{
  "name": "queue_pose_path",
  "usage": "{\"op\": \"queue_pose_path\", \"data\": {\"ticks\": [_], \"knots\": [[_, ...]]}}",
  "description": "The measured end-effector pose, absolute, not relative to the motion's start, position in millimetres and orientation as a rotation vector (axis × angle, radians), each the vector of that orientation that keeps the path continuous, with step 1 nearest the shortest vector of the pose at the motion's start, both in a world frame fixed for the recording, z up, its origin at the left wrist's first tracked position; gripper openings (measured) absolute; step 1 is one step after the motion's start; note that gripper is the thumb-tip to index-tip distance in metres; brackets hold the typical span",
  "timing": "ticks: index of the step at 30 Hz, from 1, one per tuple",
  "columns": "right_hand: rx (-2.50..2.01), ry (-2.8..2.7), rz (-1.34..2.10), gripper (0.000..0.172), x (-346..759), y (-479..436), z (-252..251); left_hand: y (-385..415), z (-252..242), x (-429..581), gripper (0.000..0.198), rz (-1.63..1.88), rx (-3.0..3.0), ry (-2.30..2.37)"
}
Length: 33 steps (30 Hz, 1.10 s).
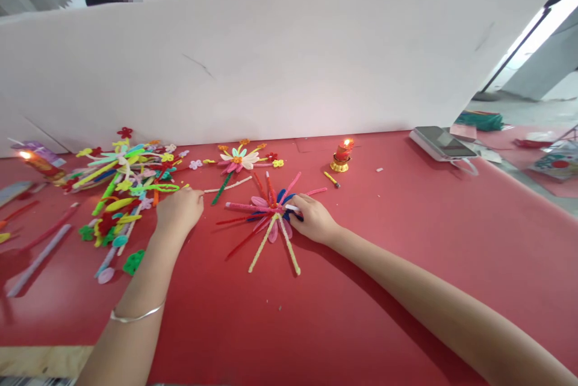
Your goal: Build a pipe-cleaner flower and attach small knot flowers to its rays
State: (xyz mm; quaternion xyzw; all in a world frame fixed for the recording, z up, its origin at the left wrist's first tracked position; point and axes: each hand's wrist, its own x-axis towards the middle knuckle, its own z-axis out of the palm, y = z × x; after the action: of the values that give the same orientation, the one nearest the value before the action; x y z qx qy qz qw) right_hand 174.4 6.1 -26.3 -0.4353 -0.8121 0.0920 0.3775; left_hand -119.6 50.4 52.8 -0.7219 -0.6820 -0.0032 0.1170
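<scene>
My left hand (179, 212) is closed, its fingertips at the near end of a pale pipe-cleaner stem (229, 185) that points right. My right hand (312, 217) is closed on a short white stick (293, 208), held at the middle of a large pipe-cleaner flower (272, 233). Pink, red and cream fuzzy stems spread out from that flower, over pink and dark blue petals; my fingers hide part of its right side. Behind it lies a smaller flower (244, 160) with white and pink petals and a green stem.
A heap of colourful pipe-cleaner pieces (121, 172) lies left. Lit candles stand at the back (342, 156) and far left (43, 166). A yellow-black stub (332, 179) lies by one; a phone-like device (442, 144) is right. A white panel (280, 61) borders the red table; a person is beyond.
</scene>
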Motion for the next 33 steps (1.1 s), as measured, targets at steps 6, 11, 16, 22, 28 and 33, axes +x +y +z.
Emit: {"op": "queue_pose_path", "data": {"ticks": [6, 11, 16, 22, 28, 33], "knots": [[-0.964, -2.172, 0.275, 0.035, 175.1, 3.3, -21.3, 58.3, 54.6, -138.2, 0.035, 0.059, -2.036, -2.19], [-1.004, -2.156, 0.209, 0.026, 175.0, 3.7, -23.0, 62.3, 56.2, -156.3, 0.028, 0.047, -1.863, -2.328], [-1.007, -2.165, 0.189, 0.019, 174.0, 4.1, -24.9, 64.0, 51.8, -186.3, 0.042, -0.035, -1.609, -2.539], [-1.024, -2.157, 0.201, 0.018, 173.6, 3.1, -23.2, 67.9, 40.2, -220.4, 0.057, -0.061, -1.4, -2.758], [-1.016, -2.156, 0.223, 0.018, 173.6, 2.3, -22.2, 69.8, 38.2, -226.6, 0.047, -0.077, -1.382, -2.785], [-1.025, -2.151, 0.227, 0.018, 173.3, 2.0, -21.9, 67.1, 37.8, -223.6, 0.05, -0.176, -1.321, -2.754]]}}
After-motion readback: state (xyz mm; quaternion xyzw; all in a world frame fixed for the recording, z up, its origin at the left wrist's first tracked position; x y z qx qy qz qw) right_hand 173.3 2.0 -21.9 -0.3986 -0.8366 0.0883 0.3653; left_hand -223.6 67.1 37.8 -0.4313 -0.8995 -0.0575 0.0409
